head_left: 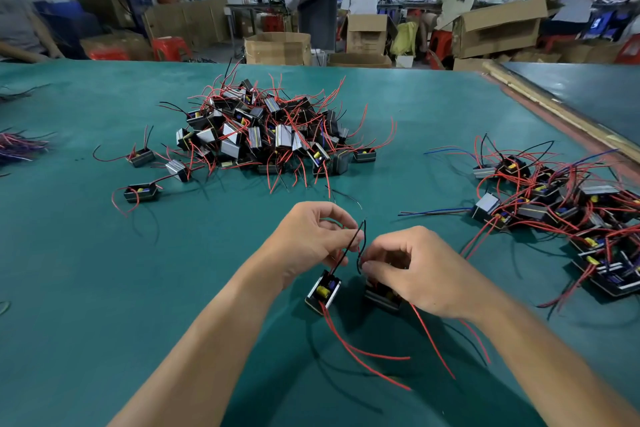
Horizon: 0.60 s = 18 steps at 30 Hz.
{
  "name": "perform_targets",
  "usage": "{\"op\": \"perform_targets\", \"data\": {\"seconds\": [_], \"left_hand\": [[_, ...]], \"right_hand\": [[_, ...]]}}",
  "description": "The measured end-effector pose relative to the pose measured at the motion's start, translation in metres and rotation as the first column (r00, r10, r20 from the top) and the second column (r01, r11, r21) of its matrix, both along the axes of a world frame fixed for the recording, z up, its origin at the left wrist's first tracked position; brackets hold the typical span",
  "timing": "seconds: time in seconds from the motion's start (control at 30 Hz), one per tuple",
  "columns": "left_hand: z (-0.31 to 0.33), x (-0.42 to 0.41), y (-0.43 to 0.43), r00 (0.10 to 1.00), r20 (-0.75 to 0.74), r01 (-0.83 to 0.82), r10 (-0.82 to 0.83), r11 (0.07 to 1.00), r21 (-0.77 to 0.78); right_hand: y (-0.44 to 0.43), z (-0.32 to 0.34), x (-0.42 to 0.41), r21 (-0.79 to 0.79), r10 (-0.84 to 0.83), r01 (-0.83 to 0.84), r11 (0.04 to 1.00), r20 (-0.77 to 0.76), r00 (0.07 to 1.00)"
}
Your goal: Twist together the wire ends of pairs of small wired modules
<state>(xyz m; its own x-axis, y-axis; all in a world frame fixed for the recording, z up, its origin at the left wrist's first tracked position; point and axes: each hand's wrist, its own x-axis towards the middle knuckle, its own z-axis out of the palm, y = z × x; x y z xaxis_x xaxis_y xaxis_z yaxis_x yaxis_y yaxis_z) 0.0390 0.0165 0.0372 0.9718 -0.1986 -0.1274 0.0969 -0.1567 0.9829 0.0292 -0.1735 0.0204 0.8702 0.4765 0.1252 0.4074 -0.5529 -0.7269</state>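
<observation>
Black wires (364,229) | left hand (311,239), right hand (419,277) pinch them | green table (104,270) | boxes (277,47) behind

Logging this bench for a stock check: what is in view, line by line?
Green table mat: one, underneath everything.
Heap of small black wired modules: one, red and black wires, table centre.
Second heap of modules: one, some blue wires, right.
Loose modules: three, black, left of the centre heap.
Modules being joined: two, black, below the hands.
Brown cardboard boxes: several, background.
Left hand: pinches black wire ends.
Right hand: pinches them too.
</observation>
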Motion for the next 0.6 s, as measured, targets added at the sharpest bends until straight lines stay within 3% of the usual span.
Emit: {"op": "perform_targets", "data": {"seconds": [0.6], "left_hand": [[0.0059, -0.0076, -0.0012, 0.992, 0.103, 0.082, -0.079, 0.996, -0.025]], "right_hand": [[-0.0019, 0.0011, -0.0003, -0.019, -0.007, 0.008, 1.000, 0.032, 0.999]]}}
